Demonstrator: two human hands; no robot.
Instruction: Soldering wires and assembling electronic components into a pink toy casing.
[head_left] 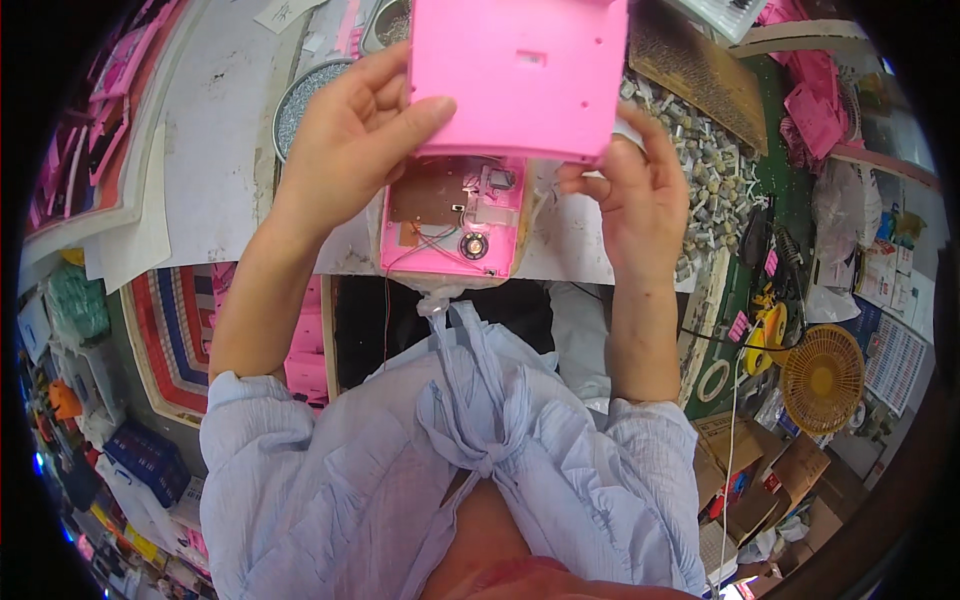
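A pink plastic cover (520, 90), with a small rectangular slot and several small holes, is held up over the worktable. My left hand (355, 140) grips its left edge, thumb lying on the face and fingers behind. At the lower right corner, my right hand (640, 190) has its fingers bent around the edge; their exact contact is partly hidden. Under the cover lies an open pink housing (450, 262), its upper part hidden. Inside are a brown panel (420, 195), a small round speaker (473, 245) and thin wires.
Left of the cover stands a round metal bowl (300, 100) of small silvery parts. Many small metal cylindrical parts (700, 165) are heaped to the right, beside a brown board (690, 70). Pink parts (115, 80) are stacked far left. A yellow basket (822, 378) sits at right.
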